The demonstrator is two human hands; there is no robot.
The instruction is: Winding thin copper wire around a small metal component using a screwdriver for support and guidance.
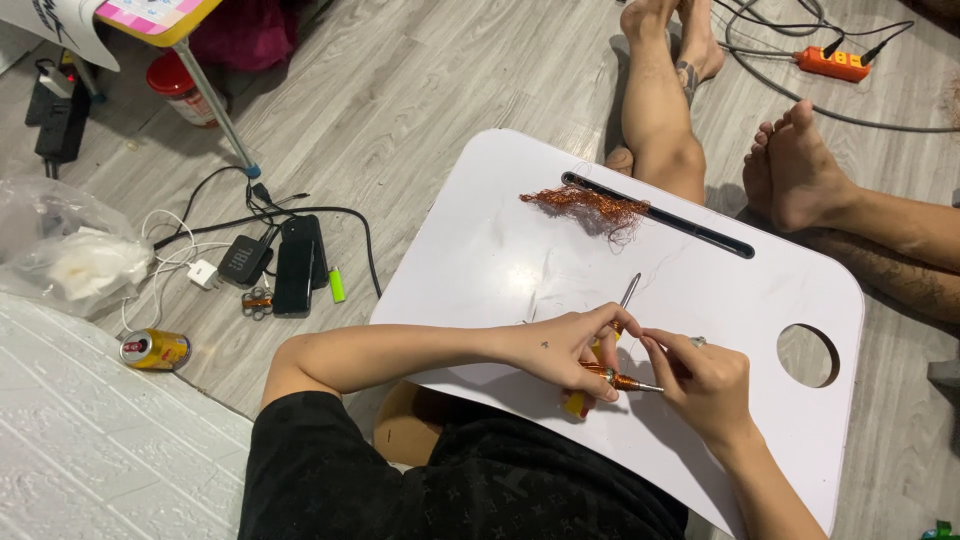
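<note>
Both hands work a copper-wound rod over the white lap desk (pixel 500 250).

The rod (pixel 625 381) lies nearly level, its bare metal tip pointing right. The left hand (pixel 565 345) has its grip clenched around the wound end and a yellow-handled screwdriver (pixel 627 295) angling up-right; the right hand (pixel 705 375) pinches near the tip. Loose copper wire (pixel 590 207) lies by the slot.

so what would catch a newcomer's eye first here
Both hands meet low on the white lap tray: the left hand and right hand pinch a thin metal rod wound with copper wire, with a screwdriver beside the fingers. A tangle of loose copper wire lies by the tray's slot, and another person's bare feet rest beyond it.
</note>
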